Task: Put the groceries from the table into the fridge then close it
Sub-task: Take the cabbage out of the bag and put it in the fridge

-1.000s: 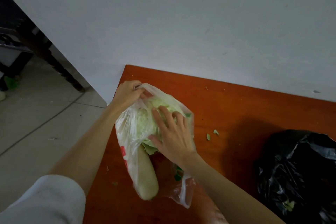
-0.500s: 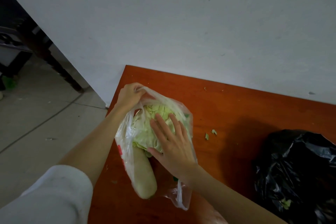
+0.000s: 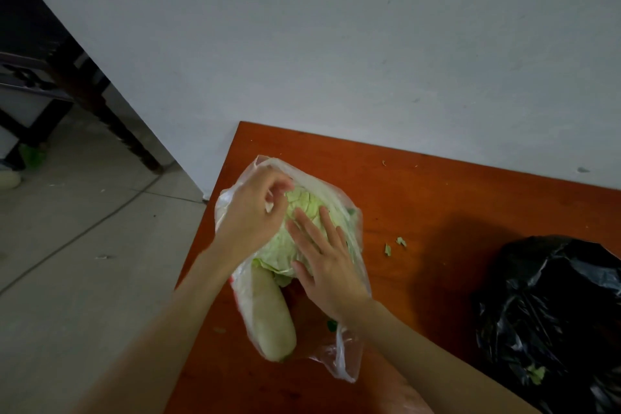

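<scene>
A clear plastic bag [image 3: 349, 356] lies on the orange-red table [image 3: 420, 195] near its left edge. Inside it are a pale green cabbage [image 3: 304, 207] and a long white radish [image 3: 268, 319] that points toward me. My left hand [image 3: 252, 215] is over the cabbage's left side, its fingers curled and pinching the thin plastic. With straight fingers, my right hand [image 3: 322, 259] lies flat on top of the cabbage. No fridge is in view.
A crumpled black plastic bag [image 3: 551, 312] sits at the table's right. Small cabbage scraps [image 3: 395, 244] lie between the two bags. A white wall backs the table. Grey tiled floor [image 3: 84, 262] and dark wooden furniture [image 3: 100, 104] lie to the left.
My left hand has moved from the bag's far rim to over the cabbage, pulling the plastic along. My right hand has stayed flat on the cabbage.
</scene>
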The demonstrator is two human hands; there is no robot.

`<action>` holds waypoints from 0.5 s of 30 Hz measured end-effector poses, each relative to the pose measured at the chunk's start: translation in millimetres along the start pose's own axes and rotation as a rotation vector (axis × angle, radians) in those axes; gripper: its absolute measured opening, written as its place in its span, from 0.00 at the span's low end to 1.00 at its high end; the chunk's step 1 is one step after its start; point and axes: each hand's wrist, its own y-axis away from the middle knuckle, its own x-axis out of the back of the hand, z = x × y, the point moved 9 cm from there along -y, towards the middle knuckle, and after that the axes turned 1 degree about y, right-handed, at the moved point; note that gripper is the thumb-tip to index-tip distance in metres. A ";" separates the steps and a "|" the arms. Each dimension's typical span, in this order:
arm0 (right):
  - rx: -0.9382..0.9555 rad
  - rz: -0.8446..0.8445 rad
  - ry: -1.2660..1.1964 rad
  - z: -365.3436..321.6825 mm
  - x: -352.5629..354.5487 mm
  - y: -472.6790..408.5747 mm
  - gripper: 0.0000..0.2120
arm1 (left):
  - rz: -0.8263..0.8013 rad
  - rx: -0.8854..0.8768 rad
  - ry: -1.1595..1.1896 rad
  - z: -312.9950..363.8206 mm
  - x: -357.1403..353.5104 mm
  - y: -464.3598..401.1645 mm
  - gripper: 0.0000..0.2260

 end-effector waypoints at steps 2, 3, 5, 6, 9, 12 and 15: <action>0.025 0.037 -0.032 0.6 2.1 2.3 0.26 | -0.071 0.076 -0.061 -19.6 -17.4 18.3 0.06; 0.037 0.049 -0.043 1.0 3.4 2.8 0.26 | -0.101 0.147 -0.079 -36.0 -23.0 23.2 0.07; 0.043 0.085 -0.079 2.9 7.3 2.9 0.24 | -0.191 0.354 -0.096 -69.4 -28.6 30.8 0.17; 0.035 0.107 -0.122 3.8 10.1 4.1 0.23 | -0.249 0.440 -0.109 -81.8 -31.6 35.4 0.22; -0.085 0.187 -0.306 15.8 19.4 9.8 0.21 | -0.362 0.514 -0.081 -92.1 -41.1 44.0 0.28; -0.267 0.236 -0.344 37.8 24.2 17.5 0.20 | -0.394 0.534 -0.001 -87.6 -43.1 47.1 0.33; -0.374 0.166 -0.271 50.6 20.5 16.9 0.22 | -0.398 0.551 0.010 -85.2 -44.4 49.7 0.38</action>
